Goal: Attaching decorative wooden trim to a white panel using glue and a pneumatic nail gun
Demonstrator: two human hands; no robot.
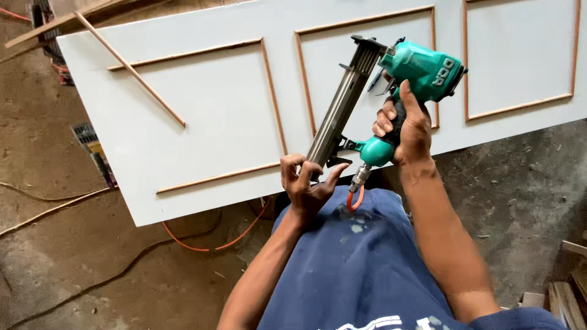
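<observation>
My right hand (405,125) grips the black handle of a teal pneumatic nail gun (420,68), lifted above a large white panel (202,122). My left hand (306,183) pinches the near end of the gun's long grey metal magazine (342,107). An orange air hose (354,198) hangs from the base of the handle. Thin wooden trim strips (274,91) form rectangles on the panel. A loose strip (131,70) lies diagonally across the panel's far left part.
The panel rests over a dirty concrete floor (92,263). The orange hose (208,244) and dark cables run across the floor beneath the panel's near edge. Wood scraps (565,293) lie at the right. My blue-clad leg (361,269) is bent just below the hands.
</observation>
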